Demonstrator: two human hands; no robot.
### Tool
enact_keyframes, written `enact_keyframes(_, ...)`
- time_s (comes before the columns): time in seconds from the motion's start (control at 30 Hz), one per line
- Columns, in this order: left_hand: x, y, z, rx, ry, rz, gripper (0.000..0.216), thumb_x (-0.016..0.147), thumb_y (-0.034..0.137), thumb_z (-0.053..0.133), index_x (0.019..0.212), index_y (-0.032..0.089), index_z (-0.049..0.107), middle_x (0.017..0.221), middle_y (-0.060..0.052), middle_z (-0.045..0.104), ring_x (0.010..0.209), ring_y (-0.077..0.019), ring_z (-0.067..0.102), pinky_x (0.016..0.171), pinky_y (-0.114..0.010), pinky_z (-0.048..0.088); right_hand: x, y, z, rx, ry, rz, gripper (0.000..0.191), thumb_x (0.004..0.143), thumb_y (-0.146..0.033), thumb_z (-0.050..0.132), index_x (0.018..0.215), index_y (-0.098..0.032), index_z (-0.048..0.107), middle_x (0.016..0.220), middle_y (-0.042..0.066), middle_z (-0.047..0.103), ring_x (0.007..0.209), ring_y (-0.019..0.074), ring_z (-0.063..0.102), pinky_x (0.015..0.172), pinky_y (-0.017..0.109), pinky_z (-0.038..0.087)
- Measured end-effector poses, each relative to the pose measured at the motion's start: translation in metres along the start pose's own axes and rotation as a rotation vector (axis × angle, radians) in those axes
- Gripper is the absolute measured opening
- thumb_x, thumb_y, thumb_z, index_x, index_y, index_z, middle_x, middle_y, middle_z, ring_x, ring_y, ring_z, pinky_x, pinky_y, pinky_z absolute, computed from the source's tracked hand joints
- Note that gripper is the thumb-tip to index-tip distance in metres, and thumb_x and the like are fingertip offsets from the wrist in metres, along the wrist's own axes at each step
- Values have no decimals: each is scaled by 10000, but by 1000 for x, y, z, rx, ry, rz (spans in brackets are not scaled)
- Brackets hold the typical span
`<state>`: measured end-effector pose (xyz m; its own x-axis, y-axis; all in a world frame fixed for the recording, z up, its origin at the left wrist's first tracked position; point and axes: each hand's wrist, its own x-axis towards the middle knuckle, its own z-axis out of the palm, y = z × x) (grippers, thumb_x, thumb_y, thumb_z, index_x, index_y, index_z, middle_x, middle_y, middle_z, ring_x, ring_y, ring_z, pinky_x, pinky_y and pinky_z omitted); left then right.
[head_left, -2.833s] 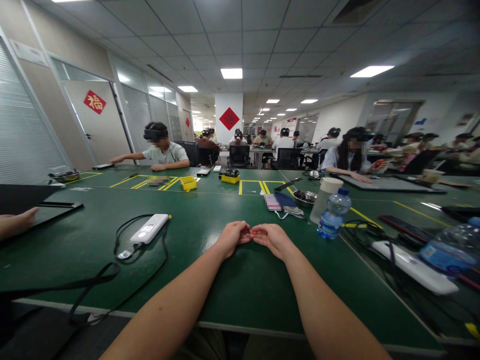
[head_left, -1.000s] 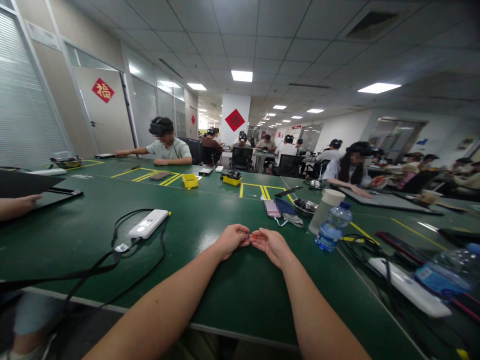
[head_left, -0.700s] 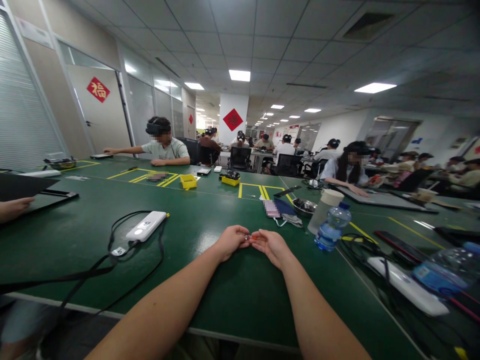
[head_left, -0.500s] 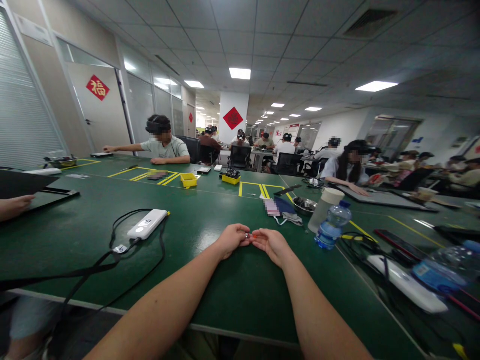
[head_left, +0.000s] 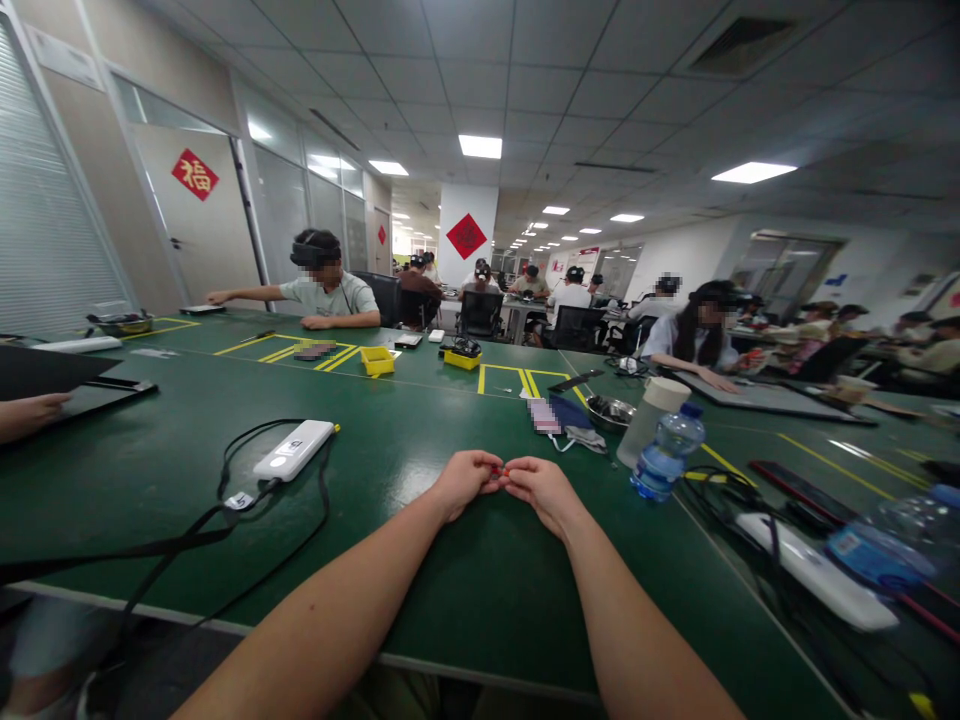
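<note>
Over the middle of the green table [head_left: 360,530], my left hand [head_left: 466,484] and my right hand [head_left: 541,490] meet fingertip to fingertip. My left thumb and fingers pinch a small red piece [head_left: 496,470]. A tiny orange-red piece [head_left: 508,472] shows at my right fingertips, which are also closed in a pinch. The pieces are too small to name, and fingers hide most of them. I cannot tell whether they are joined.
A white power bank [head_left: 294,450] with black cables lies left. To the right stand a blue-labelled water bottle [head_left: 667,452] and a frosted cup [head_left: 651,415]. Beyond are a metal bowl [head_left: 609,410], a cloth [head_left: 583,438] and a yellow bin [head_left: 377,361]. Co-workers sit around.
My hands stay together in nearly the same place, with the fingertips shifted slightly. A shiny spot seen at my left fingertips earlier now looks red.
</note>
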<state>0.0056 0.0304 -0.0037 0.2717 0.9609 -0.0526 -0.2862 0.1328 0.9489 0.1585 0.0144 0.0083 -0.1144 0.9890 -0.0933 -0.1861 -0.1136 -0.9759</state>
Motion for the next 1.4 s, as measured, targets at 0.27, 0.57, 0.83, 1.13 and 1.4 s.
enact_keyframes(0.27, 2, 1, -2, 0, 10, -16, 247, 684, -19, 512, 876, 99, 615, 754, -82, 652, 677, -143, 655, 683, -247, 542, 2, -3, -2, 132, -45, 39, 231, 807, -322, 559, 770, -102, 619, 748, 115, 681, 674, 152, 663, 641, 258, 538)
enact_keyframes(0.57, 2, 5, -1, 18, 12, -72, 277, 650, -34, 504, 883, 74, 611, 757, -97, 649, 687, -151, 652, 719, -276, 537, 3, -5, -3, 163, -3, 86, 309, 828, -363, 508, 742, -89, 622, 740, 136, 685, 664, 166, 665, 620, 264, 533)
enact_keyframes(0.83, -4, 9, 0, 34, -42, -46, 277, 650, -17, 535, 892, 81, 626, 814, -104, 658, 738, -153, 648, 732, -261, 528, -1, -5, -2, 113, -42, 45, 131, 743, -165, 548, 779, -89, 649, 812, 138, 694, 730, 171, 671, 683, 260, 531)
enact_keyframes(1.13, -3, 6, -1, 52, -91, -17, 259, 652, 31, 587, 900, 84, 643, 850, -110, 664, 764, -153, 641, 740, -256, 512, 3, -2, -4, 88, -36, 32, 135, 691, -79, 548, 783, -91, 645, 790, 130, 693, 732, 174, 674, 702, 274, 538)
enact_keyframes(1.4, -6, 5, 1, 71, -89, 30, 240, 629, 60, 661, 867, 82, 635, 732, -66, 657, 654, -120, 631, 694, -242, 511, 4, 5, -4, -9, -12, -20, 175, 619, -102, 691, 783, -122, 634, 746, 73, 678, 691, 162, 666, 692, 283, 545)
